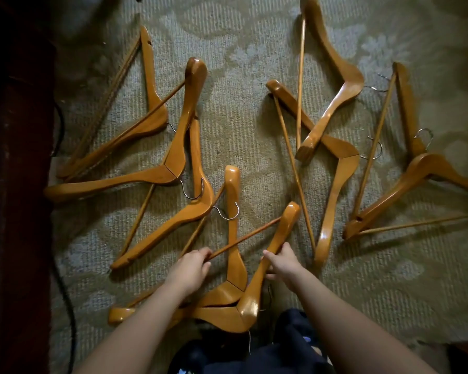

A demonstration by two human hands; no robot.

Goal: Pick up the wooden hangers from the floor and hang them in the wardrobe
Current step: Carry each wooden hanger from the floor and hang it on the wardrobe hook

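Several wooden hangers with metal hooks lie scattered on a patterned carpet (243, 136). The nearest hanger (250, 298) is directly in front of me, and both hands hold it. My left hand (192, 267) is closed on its thin crossbar. My right hand (283, 261) grips its right shoulder arm. A second hanger (234, 238) lies under it. More hangers lie to the left (173, 157), in the middle (335, 184) and on the right (405, 190). No wardrobe is in view.
Dark wooden furniture (14, 184) runs along the left edge, with a black cable (65, 292) on the carpet beside it. My dark-clothed legs (281, 346) fill the bottom centre.
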